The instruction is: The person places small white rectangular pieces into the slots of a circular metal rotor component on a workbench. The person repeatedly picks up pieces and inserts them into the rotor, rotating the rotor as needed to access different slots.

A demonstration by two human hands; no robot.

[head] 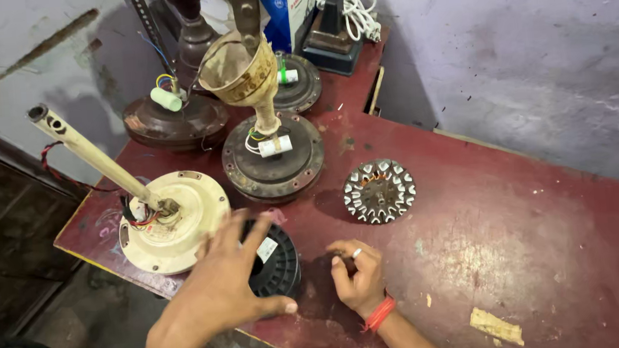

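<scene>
A single head-worn camera looks steeply down, close over the red table (522,253).

Four fan motors (173,220), one stator (378,190), one spool (276,261).

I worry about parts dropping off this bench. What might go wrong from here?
The left hand is spread over a black spool that sits close to the front edge of the red table; a nudge could roll it off. The cream fan motor overhangs the left corner, and its long rod sticks out where an arm might catch it. The right hand appears to pinch something too small to make out, so it may be easily lost.
</scene>
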